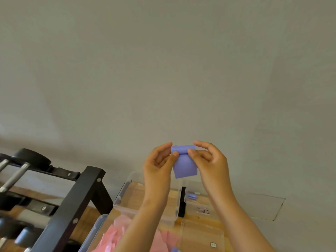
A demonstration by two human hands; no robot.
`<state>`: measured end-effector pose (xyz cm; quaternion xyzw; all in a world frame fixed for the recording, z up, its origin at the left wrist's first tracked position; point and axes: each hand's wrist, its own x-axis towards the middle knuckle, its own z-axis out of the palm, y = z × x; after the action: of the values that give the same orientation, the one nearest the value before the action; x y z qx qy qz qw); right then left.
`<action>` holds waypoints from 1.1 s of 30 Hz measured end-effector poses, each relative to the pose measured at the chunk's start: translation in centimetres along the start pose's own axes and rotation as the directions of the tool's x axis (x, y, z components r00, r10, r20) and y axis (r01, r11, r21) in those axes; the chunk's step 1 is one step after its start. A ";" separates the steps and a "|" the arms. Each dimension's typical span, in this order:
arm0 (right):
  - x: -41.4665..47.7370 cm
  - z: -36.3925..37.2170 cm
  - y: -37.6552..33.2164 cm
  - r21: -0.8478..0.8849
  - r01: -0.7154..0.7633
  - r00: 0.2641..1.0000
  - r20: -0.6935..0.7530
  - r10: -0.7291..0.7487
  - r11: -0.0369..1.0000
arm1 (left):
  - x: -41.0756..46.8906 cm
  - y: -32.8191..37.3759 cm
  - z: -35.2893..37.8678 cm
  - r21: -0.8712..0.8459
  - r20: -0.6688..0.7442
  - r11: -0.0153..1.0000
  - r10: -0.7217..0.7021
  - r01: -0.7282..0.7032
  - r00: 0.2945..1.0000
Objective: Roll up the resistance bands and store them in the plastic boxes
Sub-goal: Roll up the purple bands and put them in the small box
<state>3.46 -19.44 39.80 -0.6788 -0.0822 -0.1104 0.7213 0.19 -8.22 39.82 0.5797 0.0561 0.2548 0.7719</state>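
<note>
- Thin purple rubber resistance band: held up in mid-air before grey wall, above the boxes; top edge rolled into short tube, rest hanging flat.
- Left hand: pinching roll's left end btw thumb & fingers.
- Right hand: pinching right end, thumb in front, index finger on top.
- Clear rectangular plastic box: on wooden surface, below left forearm.
- Second clear plastic box: just beside it on right, w/ small rolled purple band inside.
- Crumpled pink bands: bottom centre, partly hidden by forearm.
- Black metal dumbbell rack: at left.
</note>
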 end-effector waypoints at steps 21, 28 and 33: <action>2.5 1.4 -1.0 0.041 -0.052 0.971 0.234 0.041 0.998 | 5.1 1.7 -3.5 0.134 0.244 0.989 0.032 -0.067 0.969; 2.9 -0.2 -1.4 -0.059 0.086 0.974 0.217 -0.071 0.995 | 4.5 1.6 -1.9 0.192 0.352 0.980 -0.127 0.061 0.927; 2.9 -0.9 -1.5 -0.037 0.047 0.974 0.225 -0.038 0.998 | 4.6 1.6 -1.2 0.244 0.329 0.969 -0.041 -0.043 0.944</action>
<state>5.80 -20.56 41.93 -0.7000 -0.1751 -0.0502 0.6905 3.17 -4.80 41.85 0.7062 -0.0432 0.1450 0.6917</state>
